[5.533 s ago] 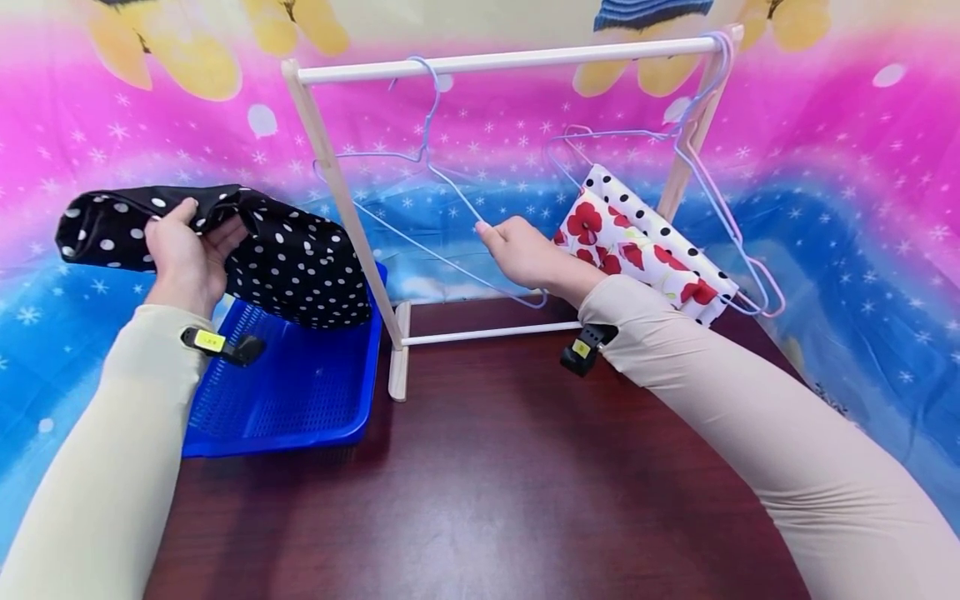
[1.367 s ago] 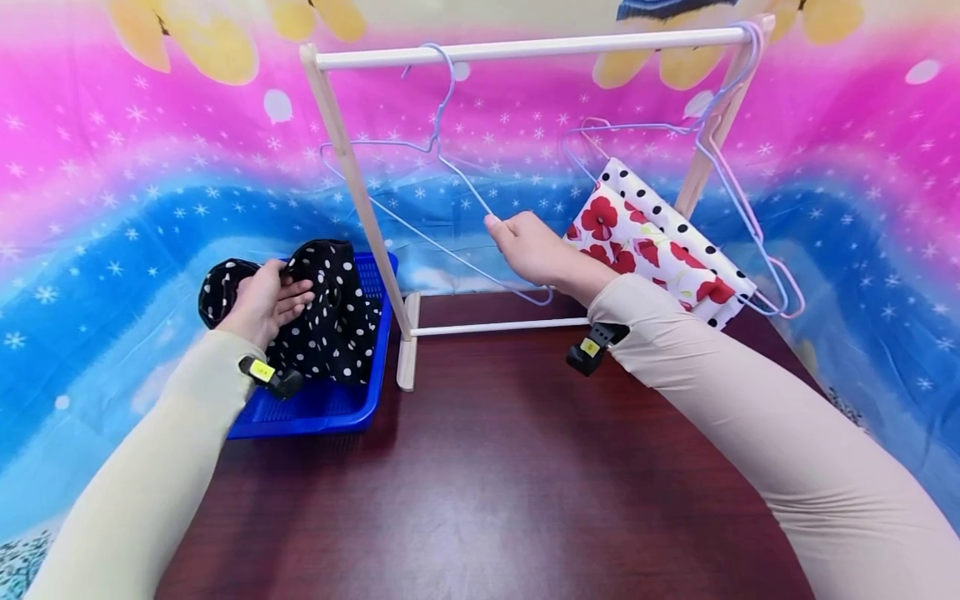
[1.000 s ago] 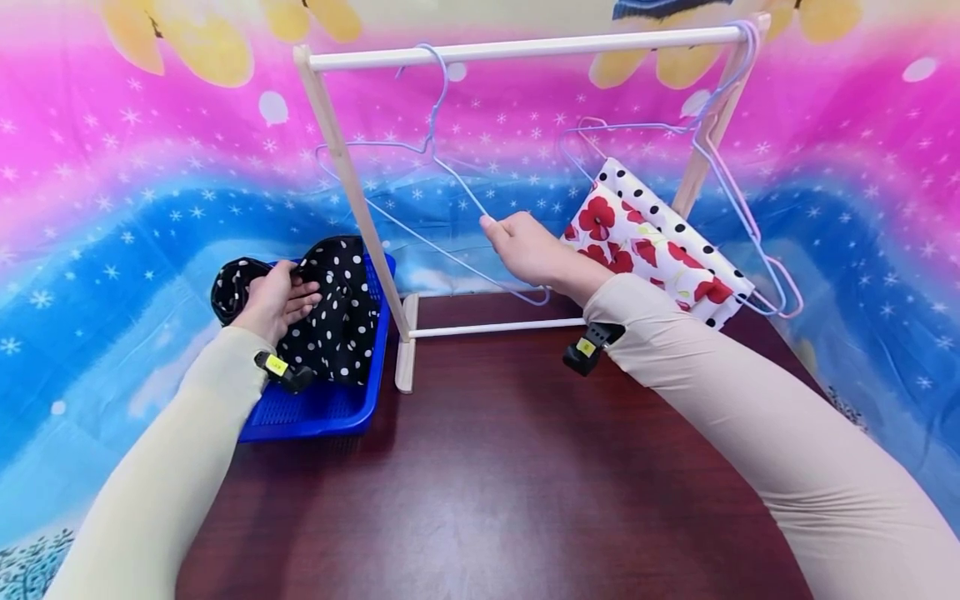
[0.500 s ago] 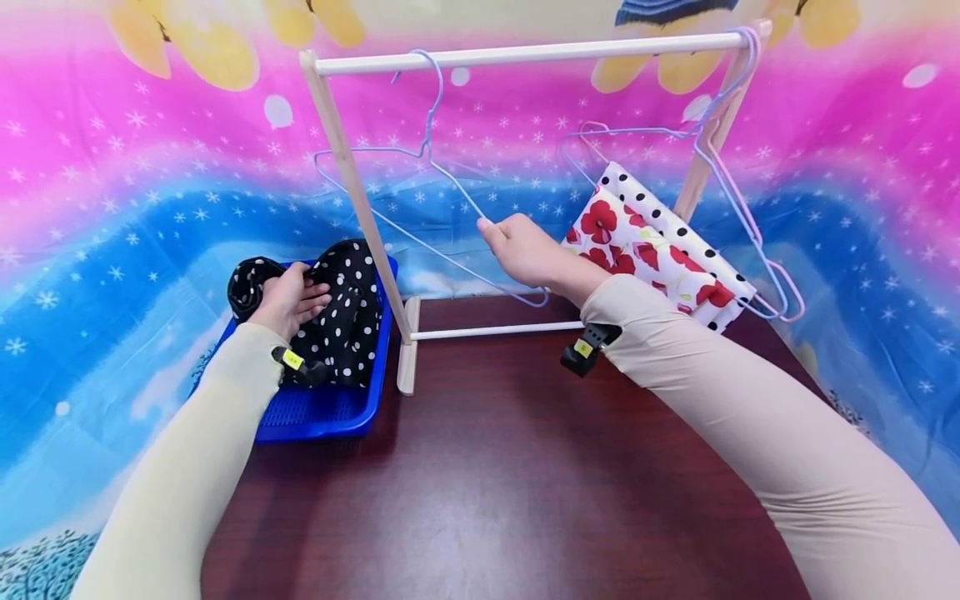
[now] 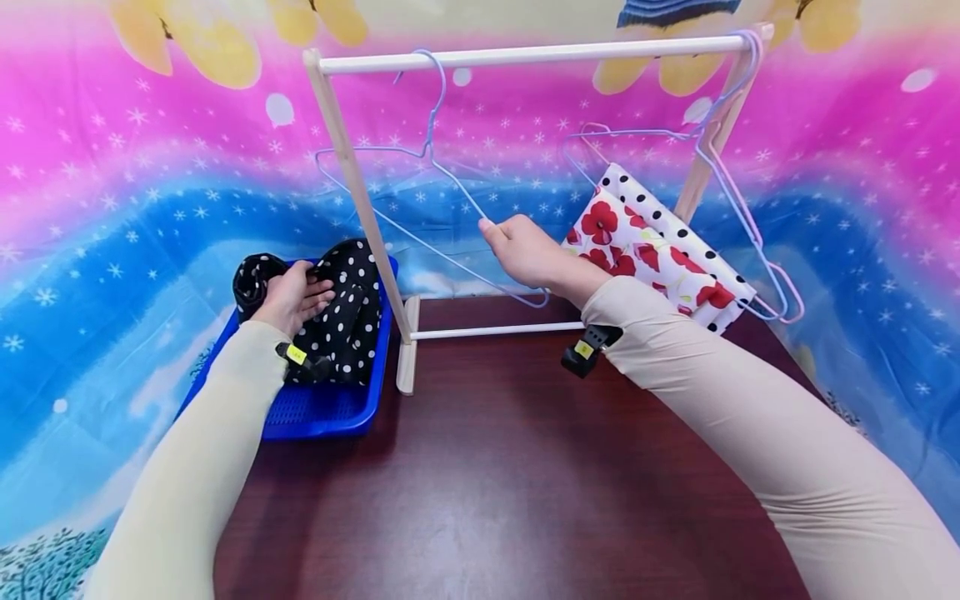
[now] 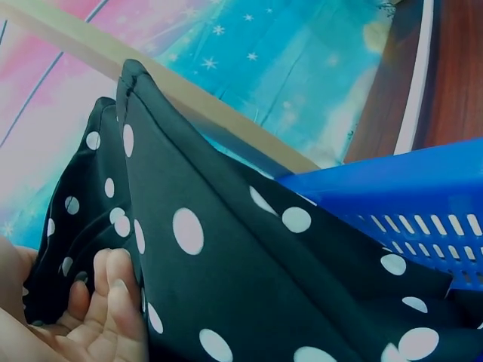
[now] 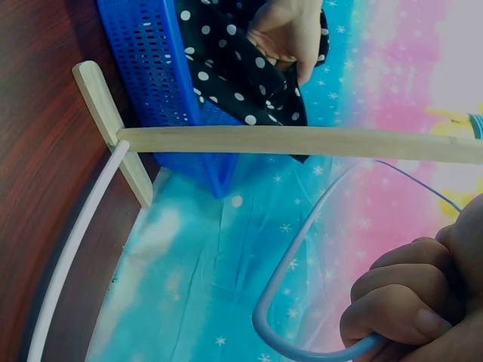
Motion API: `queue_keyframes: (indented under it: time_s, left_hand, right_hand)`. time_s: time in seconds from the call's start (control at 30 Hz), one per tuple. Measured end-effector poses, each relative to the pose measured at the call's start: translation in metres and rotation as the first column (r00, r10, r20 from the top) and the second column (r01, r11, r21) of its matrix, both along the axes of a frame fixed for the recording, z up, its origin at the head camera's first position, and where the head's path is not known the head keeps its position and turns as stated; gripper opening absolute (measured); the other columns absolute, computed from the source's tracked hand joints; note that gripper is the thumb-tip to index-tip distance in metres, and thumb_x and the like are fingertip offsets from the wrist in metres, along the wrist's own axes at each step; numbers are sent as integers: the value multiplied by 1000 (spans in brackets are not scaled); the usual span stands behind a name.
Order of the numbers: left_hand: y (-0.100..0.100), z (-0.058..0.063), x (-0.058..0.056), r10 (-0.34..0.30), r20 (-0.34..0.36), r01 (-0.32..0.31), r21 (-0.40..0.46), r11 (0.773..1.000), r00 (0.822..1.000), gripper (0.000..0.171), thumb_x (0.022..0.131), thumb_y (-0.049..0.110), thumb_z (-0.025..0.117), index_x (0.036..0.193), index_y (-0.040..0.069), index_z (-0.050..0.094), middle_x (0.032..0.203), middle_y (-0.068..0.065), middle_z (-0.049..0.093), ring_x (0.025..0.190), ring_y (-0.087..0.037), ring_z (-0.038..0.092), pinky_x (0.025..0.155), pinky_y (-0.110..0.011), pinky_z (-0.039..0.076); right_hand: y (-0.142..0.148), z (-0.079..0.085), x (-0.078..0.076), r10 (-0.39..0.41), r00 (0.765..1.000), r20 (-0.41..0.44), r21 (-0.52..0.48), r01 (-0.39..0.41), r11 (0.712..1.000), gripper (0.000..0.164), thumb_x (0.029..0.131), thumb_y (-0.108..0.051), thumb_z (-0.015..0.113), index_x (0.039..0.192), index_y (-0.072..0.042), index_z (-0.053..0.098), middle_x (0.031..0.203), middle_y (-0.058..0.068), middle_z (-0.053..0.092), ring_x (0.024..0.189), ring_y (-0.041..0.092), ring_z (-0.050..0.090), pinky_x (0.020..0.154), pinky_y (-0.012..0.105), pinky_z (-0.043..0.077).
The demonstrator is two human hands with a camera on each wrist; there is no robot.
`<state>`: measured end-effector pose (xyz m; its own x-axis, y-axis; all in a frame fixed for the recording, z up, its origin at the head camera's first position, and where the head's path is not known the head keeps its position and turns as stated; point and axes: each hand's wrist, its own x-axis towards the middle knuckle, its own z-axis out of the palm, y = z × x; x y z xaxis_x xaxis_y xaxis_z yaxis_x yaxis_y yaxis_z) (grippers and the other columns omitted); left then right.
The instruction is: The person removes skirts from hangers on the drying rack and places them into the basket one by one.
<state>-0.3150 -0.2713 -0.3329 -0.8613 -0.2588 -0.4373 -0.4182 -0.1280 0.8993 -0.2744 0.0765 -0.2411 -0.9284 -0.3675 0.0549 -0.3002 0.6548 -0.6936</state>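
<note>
My left hand (image 5: pixel 288 298) holds a black cloth with white polka dots (image 5: pixel 348 312), its thumb on top of the fabric and its other fingers extended along a fold. The cloth hangs over a blue plastic basket (image 5: pixel 322 421), partly down inside it. In the left wrist view the fingers (image 6: pixel 117 294) sit within the fold, bent slightly. My right hand (image 5: pixel 525 250) grips the sloping right side of a blue-purple hanger (image 7: pixel 261 311), thumb uppermost. That hanger hooks over the left part of the rack's top bar (image 5: pixel 525 57) and carries no cloth.
At the rack's right end hang another purple hanger and a pink one, with a red-flowered white cloth (image 5: pixel 648 250) and a black-dotted white cloth (image 5: pixel 637 193). The wooden left upright (image 5: pixel 352 187) stands between basket and right hand. A dark red table (image 5: pixel 480 475) lies beneath.
The left hand has brought the black cloth down from the upper left over the basket, then slightly to the right. The right hand keeps its grip on the hanger.
</note>
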Motion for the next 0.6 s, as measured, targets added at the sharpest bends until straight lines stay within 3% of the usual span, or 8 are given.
queue_keyframes:
  time_s: [0.37, 0.5, 0.6]
  left_hand:
    - [-2, -13, -10, 3, -51, 0, 55, 999, 999, 30, 107, 43, 41, 111, 13, 46, 73, 10, 69, 67, -4, 67, 61, -16, 53]
    - [-2, -15, -11, -44, -51, 46, 44, 998, 998, 44, 107, 46, 42, 133, 11, 44, 77, 9, 69, 72, -5, 68, 64, -16, 54]
    - [-5, -16, -12, -110, -43, 112, 36, 993, 993, 63, 107, 48, 40, 157, 13, 26, 84, 9, 69, 76, -5, 68, 67, -16, 55]
  right_hand:
    - [0, -1, 0, 2, 1000, 5, -1, -2, 1000, 56, 112, -34, 31, 61, -12, 38, 54, -3, 29, 49, 13, 28, 52, 28, 25]
    - [1, -1, 1, 7, 1000, 14, -1, -7, 1000, 56, 112, -36, 31, 61, -12, 38, 53, -3, 29, 47, 13, 29, 51, 28, 26]
    - [0, 0, 1, 12, 1000, 14, -1, -12, 1000, 56, 112, -35, 31, 61, -12, 38, 53, -3, 29, 47, 13, 29, 51, 28, 26]
